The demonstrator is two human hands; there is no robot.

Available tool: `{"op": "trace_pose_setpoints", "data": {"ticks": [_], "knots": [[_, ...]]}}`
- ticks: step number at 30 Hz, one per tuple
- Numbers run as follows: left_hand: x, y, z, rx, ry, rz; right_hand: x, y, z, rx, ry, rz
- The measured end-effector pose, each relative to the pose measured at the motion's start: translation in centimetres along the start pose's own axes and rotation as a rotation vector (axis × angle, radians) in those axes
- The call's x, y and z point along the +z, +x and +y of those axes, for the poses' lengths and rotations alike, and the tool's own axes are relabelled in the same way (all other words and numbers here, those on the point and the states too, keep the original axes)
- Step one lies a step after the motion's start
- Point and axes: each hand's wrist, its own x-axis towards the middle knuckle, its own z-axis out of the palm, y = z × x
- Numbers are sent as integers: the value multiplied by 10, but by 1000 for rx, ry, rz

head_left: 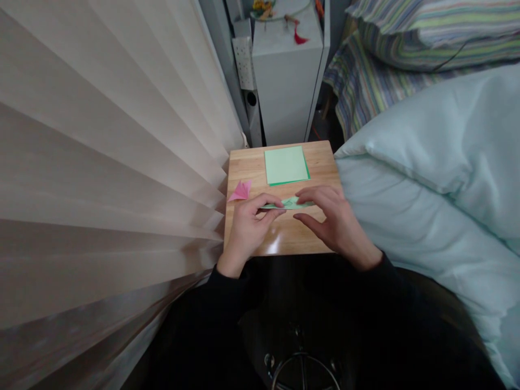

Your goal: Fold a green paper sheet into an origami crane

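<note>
A folded piece of light green paper [290,203] is between my two hands, just above the small wooden table. My left hand [252,221] pinches its left end between thumb and fingers. At the paper's right end, my right hand [331,216] has its fingertips against the far side, with the thumb held apart below and clear of the paper. Beyond my hands lies a stack of square green paper [286,164], pale on top with a darker green edge showing. A folded pink paper piece [241,190] sits near the table's left edge.
The wooden table [280,241] stands between a pleated curtain [162,162] on the left and a bed with a pale blue quilt [406,189] on the right. A white cabinet [287,89] rises behind it, with a red tassel [299,35] on top.
</note>
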Motion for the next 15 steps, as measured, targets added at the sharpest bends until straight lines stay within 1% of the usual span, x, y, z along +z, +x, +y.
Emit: {"op": "trace_pose_setpoints", "data": {"ticks": [3,8,12,15], "knots": [[2,-1,-3,-40,-54,-31,1,1,-2,6,70,-52],[4,-1,-5,-62,-107,-28,0,1,-2,92,162,-84],[2,0,-3,-58,-75,-58,-2,3,-4,159,249,-76],[1,0,-2,-76,-38,-52,-2,3,-4,199,303,-90]]}}
